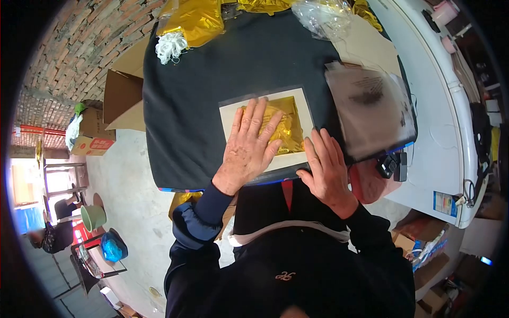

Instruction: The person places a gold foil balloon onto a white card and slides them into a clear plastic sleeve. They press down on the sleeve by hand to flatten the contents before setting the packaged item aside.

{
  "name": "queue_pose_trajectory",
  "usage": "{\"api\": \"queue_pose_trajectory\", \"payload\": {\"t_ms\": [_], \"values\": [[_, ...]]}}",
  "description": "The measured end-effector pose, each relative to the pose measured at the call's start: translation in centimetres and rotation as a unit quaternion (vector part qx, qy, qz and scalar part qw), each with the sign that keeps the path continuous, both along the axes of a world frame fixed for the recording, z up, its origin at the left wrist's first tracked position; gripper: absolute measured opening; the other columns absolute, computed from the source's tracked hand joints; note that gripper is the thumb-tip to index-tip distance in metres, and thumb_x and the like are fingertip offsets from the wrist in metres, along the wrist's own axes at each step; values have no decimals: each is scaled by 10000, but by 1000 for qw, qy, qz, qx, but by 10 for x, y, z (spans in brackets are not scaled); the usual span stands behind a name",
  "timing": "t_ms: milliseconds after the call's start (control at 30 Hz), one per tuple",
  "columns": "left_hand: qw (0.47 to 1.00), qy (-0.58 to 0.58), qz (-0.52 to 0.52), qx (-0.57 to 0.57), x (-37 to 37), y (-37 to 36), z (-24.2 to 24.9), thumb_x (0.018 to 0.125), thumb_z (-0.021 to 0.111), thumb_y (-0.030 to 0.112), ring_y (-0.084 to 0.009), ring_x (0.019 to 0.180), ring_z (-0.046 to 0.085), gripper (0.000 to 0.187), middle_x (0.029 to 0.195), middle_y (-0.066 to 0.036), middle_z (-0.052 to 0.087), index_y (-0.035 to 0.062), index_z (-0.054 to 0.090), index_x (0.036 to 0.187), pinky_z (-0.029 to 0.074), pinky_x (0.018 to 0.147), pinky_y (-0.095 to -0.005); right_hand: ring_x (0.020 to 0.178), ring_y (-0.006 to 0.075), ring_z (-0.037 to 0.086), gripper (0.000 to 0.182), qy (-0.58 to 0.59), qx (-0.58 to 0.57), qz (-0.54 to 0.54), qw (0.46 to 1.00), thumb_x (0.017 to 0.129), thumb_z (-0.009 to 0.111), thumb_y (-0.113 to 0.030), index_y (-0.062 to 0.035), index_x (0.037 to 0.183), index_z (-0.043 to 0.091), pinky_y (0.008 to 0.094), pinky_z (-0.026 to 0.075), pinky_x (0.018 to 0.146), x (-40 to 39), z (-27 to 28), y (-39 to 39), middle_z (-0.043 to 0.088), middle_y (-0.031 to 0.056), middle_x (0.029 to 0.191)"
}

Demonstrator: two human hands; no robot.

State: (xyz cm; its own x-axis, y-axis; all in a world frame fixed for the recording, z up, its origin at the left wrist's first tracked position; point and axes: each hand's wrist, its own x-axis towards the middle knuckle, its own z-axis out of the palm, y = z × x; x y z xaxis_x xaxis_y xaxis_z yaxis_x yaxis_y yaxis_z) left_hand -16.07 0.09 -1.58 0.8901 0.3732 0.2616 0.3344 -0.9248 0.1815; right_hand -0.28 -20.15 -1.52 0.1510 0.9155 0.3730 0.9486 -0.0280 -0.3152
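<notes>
A shiny gold foil packet (pixel 295 117), wrinkled on its surface, lies on a cream rectangular sheet (pixel 229 117) near the front edge of the black-covered table (pixel 183 122). What looks like a clear plastic sleeve edge shows around the cream sheet. My left hand (pixel 248 144) rests flat over the left part of the packet, fingers spread, hiding some of it. My right hand (pixel 327 168) is at the sheet's lower right edge, fingers stretched out and holding nothing; its fingertips reach the sheet's side.
Clear plastic bags (pixel 371 114) are stacked on the table's right side. At the back are gold foil sheets (pixel 204 24), a bundle of white string (pixel 170 47) and crumpled clear plastic (pixel 321 18). An open cardboard box (pixel 123 98) stands left; a white appliance (pixel 432 90) borders the right.
</notes>
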Motion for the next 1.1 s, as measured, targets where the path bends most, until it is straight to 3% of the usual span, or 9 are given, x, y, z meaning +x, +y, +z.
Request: {"api": "queue_pose_trajectory", "payload": {"t_ms": [133,300,600,700,800,900,1000,1100], "values": [[1000,6,-1,-8,0,1,-3,1158,419,467,-376,1662,236,613,1755,-217,323,139,444,1675,152,1371,-532,1597,400,351,899,-32,-34,-22,999,780,923,-322,48,1515,561,597,318,1267,0,3,1,445,206,1668],[999,-3,-3,-40,0,3,-1,1138,468,499,-401,1653,249,669,1743,-229,341,102,430,1675,165,1366,-541,1598,402,346,778,-27,-34,-30,999,830,883,-341,10,1469,610,610,303,1264,1,7,3,455,200,1656],[999,7,-17,-35,-2,6,-7,964,512,852,-398,1667,213,957,1759,-220,315,222,439,1681,155,1368,-560,1540,414,442,397,-2,49,6,999,906,805,-203,-37,1259,734,597,355,1237,3,-4,-16,540,198,1579],[997,-41,-39,-55,-3,5,-1,873,756,715,-467,1623,279,946,1724,-249,356,176,525,1615,226,1325,-596,1545,417,433,383,-12,64,5,998,909,804,-206,-50,1254,743,598,350,1240,1,-7,-17,537,189,1586],[996,-46,-55,-56,-4,5,2,840,774,738,-468,1629,264,975,1733,-224,353,193,533,1612,217,1325,-608,1564,422,399,398,-17,48,-3,999,897,823,-222,-65,1255,750,614,322,1252,-3,-4,-14,515,181,1610],[997,-28,-58,-51,-4,5,5,822,777,757,-466,1637,244,997,1735,-208,359,198,535,1611,206,1327,-618,1586,431,354,437,-18,34,-10,999,868,856,-264,-78,1251,759,649,286,1260,-5,-1,-9,485,174,1640],[998,31,-46,-20,-4,8,-4,786,550,997,-421,1676,146,1133,1775,-182,298,285,471,1664,98,1371,-599,1594,442,329,484,-19,5,-27,999,824,892,-328,-88,1226,768,689,263,1255,-10,0,-5,464,168,1663],[998,17,-53,-31,-6,8,-7,752,579,1007,-417,1675,154,1171,1776,-182,296,286,466,1668,91,1373,-598,1592,447,326,522,-35,1,-35,999,781,918,-379,-90,1192,774,715,259,1246,-10,0,-1,462,166,1669]]}}
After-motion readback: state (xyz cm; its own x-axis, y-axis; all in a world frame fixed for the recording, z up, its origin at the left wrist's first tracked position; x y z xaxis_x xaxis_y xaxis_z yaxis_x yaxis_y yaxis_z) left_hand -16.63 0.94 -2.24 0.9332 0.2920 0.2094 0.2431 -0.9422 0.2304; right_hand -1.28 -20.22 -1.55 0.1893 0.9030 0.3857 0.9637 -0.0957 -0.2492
